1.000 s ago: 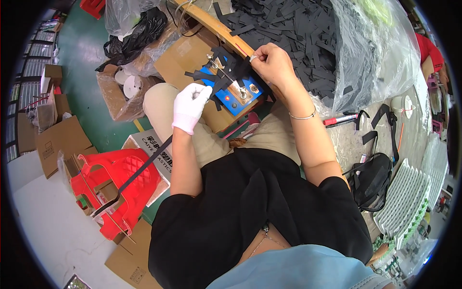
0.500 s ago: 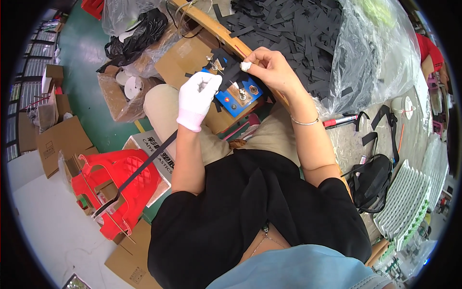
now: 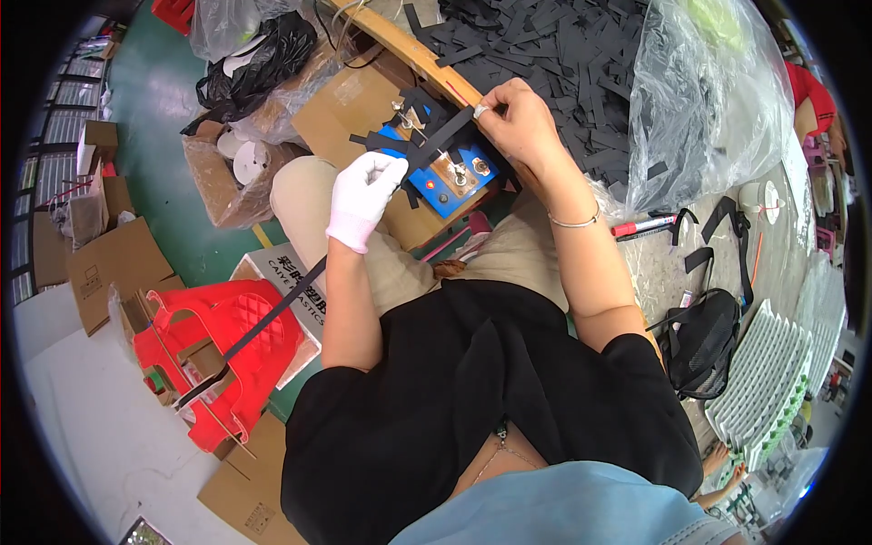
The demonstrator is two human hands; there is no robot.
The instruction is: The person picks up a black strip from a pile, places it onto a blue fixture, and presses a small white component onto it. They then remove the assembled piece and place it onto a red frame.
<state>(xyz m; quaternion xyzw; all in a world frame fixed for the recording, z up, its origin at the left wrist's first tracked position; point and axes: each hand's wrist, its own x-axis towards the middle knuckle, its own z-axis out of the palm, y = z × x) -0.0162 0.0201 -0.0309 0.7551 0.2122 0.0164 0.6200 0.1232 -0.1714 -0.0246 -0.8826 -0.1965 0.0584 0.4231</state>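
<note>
A long black strap [image 3: 443, 139] is stretched between my hands, above a blue box-shaped device [image 3: 442, 202] with metal fittings. My left hand [image 3: 366, 186], in a white glove, is closed on the strap near the device's left side. From there its tail runs down to the left, over a red plastic stool [image 3: 218, 350]. The bare fingers of my right hand [image 3: 518, 118], with a white wrap on one fingertip, pinch the strap's far end beside the wooden table edge. Short black strap pieces [image 3: 371, 143] lie around the device, which rests on a cardboard box [image 3: 341, 113].
A large pile of cut black strips [image 3: 545, 73] covers the table beyond my right hand, next to a clear plastic bag [image 3: 699, 109]. The wooden table edge [image 3: 418, 56] runs close by the device. A red marker pen [image 3: 643, 226] and a black bag [image 3: 704, 345] lie to the right.
My hands have moved apart: the right went up and right, the left slightly down and left. The strap is now drawn out straight between them over the device.
</note>
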